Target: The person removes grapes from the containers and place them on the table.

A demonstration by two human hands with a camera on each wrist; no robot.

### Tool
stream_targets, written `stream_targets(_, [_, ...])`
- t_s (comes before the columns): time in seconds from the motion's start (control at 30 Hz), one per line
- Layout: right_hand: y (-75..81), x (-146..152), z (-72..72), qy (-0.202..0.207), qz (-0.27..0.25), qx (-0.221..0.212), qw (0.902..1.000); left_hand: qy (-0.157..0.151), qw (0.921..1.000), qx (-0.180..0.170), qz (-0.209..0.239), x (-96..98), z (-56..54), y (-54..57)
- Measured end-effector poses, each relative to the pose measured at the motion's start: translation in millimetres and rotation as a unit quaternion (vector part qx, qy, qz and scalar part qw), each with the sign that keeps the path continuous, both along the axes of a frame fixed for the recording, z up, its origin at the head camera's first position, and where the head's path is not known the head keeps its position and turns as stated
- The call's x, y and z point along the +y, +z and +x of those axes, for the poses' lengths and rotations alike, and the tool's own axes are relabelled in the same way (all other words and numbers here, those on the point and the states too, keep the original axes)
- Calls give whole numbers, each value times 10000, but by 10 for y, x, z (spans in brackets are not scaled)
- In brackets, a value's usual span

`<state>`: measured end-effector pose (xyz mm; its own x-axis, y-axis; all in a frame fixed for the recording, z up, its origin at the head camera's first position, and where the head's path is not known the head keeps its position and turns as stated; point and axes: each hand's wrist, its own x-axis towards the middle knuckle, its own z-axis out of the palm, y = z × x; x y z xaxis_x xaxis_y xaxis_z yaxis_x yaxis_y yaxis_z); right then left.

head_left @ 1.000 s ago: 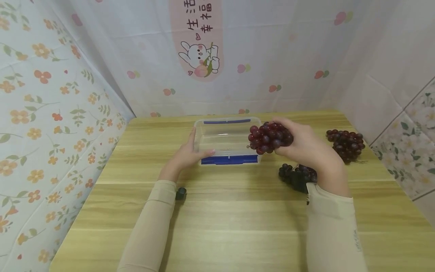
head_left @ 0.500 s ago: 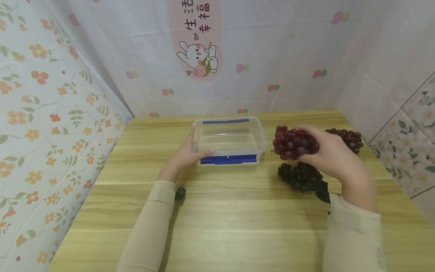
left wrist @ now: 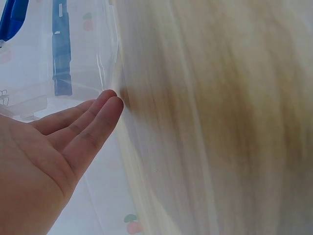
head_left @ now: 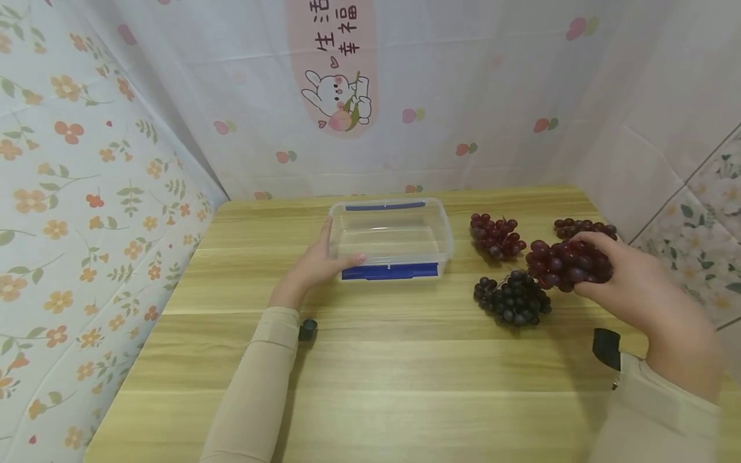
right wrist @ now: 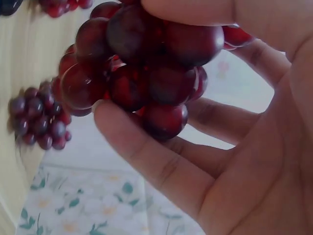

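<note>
Straight fingers of my left hand [head_left: 317,262] lie along the left side of a clear plastic food container [head_left: 389,243], with the thumb over its front rim. In the left wrist view this hand's fingers [left wrist: 93,134] are extended beside the container's wall. My right hand [head_left: 642,292] holds a bunch of dark red grapes [head_left: 564,265] above the right part of the table, thumb and fingers around it. The right wrist view shows the held grapes [right wrist: 142,73] close up, gripped between thumb and fingers.
A red bunch [head_left: 496,238] lies right of the container, a black bunch [head_left: 515,299] in front of it. Another red bunch [head_left: 585,228] lies at the far right, partly hidden behind the right hand. Cloth curtains [head_left: 231,90] stand behind the wooden table [head_left: 376,360].
My right hand has carried its grapes rightward from beside the container, uncovering the red bunch there and the black bunch. The left hand has stayed in place.
</note>
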<state>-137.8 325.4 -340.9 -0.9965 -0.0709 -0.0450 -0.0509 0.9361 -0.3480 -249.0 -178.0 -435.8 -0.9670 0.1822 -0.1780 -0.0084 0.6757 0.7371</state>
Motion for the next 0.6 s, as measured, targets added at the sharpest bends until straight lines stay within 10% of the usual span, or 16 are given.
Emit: stream_targets(0.6, [-395, 554, 15, -481, 25, -825, 9954, 2, 10000, 5, -80, 9, 5, -10])
